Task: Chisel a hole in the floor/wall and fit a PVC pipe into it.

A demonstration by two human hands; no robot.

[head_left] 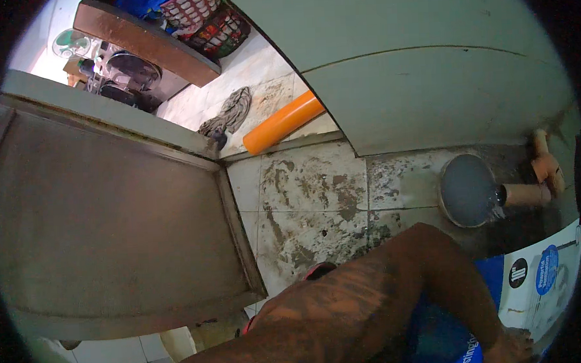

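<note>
Resting against a box (511, 301) in the lower right of the head view, one bare hand (510, 348) is observed close to the bottom edge (whether left or right cannot be established). Its fingers are small, dim and partly cut off by the dark rim; whether they are spread, pressed together or gripping the carton cannot be told. The box is blue and white with printed ovals, and lies partly behind a bare, bent arm (347, 299), which crosses the lower centre.

Right of centre, on the floor, sits a round grey-faced object (467, 190) with a pale rim (vessel or disc, not determinable). Just beside it, to its right, is a beige pipe (526, 194) joined to a fitting near the wall. The tiled floor (315, 232) at centre bears dark stains.

At upper centre, an orange cylinder (281, 125) lies slantwise beyond the threshold, near a crumpled grey cloth (234, 111). A red-and-white basket (192, 12) stands at the top, left of centre. A brownish door panel (120, 218) fills the left side; a greenish panel (429, 97) occupies the upper right.
</note>
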